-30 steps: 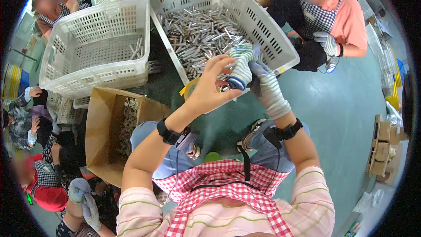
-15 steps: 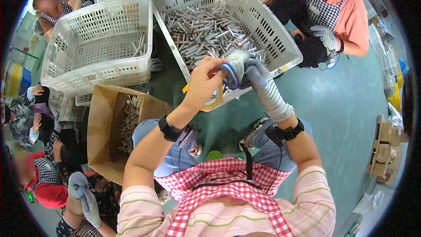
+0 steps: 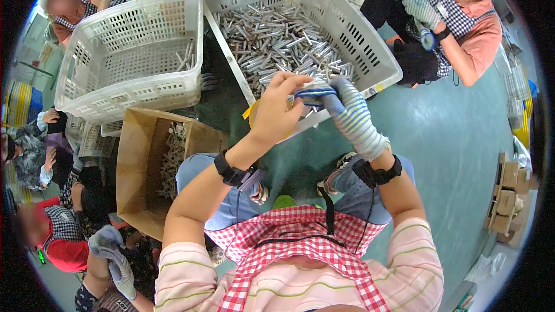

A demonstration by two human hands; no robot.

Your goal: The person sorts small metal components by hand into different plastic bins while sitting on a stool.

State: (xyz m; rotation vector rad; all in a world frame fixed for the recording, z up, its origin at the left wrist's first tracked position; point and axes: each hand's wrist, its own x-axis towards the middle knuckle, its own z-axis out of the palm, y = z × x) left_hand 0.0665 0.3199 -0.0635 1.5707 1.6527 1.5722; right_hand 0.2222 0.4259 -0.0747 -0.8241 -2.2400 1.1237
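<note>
Pinching the fingertip end of a striped blue-and-white knitted glove (image 3: 352,117), the bare left hand (image 3: 277,112) is closed on the fabric with thumb and forefingers, apparently to tug it snug. The right hand (image 3: 347,110) wears that glove, its fingers curled loosely toward the left hand with nothing else in its grip that I can make out; the cuff sits just above a black wristband (image 3: 378,172). A like black band (image 3: 231,169) circles the left wrist.

Both hands meet just over the near rim of a large white slatted plastic crate (image 3: 370,43), heaped with short silvery metal rods (image 3: 283,40), so the work lies within easy reach. Beside it, to the left, a second white plastic crate (image 3: 87,52) holds only a few rods. Nearer the person's left knee stands an open brown cardboard box (image 3: 136,162) with more metal pieces inside. All rest on a green floor (image 3: 451,150). Other people sit around the crates, one gloved hand (image 3: 419,6) raised at the far right.
</note>
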